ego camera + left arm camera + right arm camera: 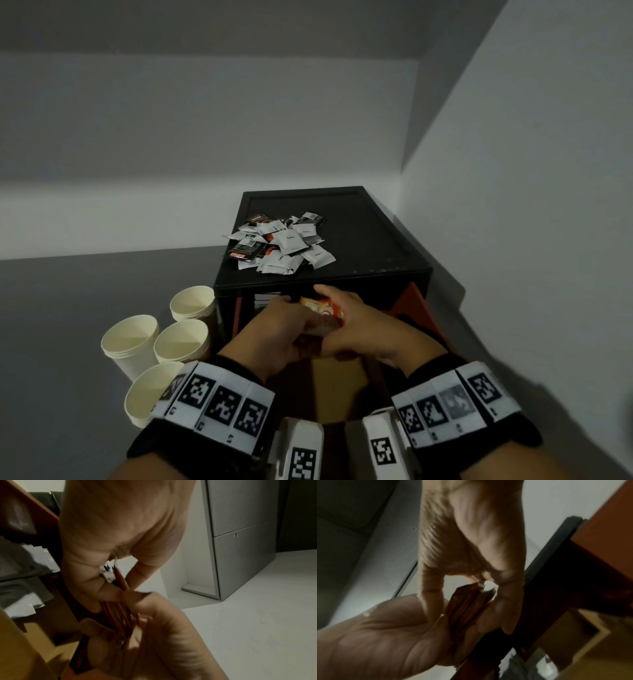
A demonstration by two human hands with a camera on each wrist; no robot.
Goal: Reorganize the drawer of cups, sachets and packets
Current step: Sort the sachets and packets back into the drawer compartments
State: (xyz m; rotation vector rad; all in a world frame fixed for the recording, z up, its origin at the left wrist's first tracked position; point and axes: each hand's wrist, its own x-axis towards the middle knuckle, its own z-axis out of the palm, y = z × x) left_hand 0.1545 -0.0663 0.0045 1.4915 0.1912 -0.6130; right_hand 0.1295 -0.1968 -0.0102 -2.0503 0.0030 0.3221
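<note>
A stack of orange-red packets [322, 313] is held between both hands just in front of the black drawer unit [376, 240]. My left hand [279, 327] grips the stack's left end and my right hand [358, 320] grips its right end, fingers curled round it. In the left wrist view the packets [120, 609] show edge-on between my left hand [154, 626] and right hand [120, 534]. The right wrist view shows the same packets [467, 609]. A heap of white and dark sachets [281, 243] lies on top of the unit. Several paper cup stacks [180, 339] stand left of it.
The open drawer [416, 305] has orange sides and a brown floor below my hands. White sachets [25, 588] lie inside the unit. Walls close in behind and on the right. A grey cabinet [240, 547] stands on the pale floor.
</note>
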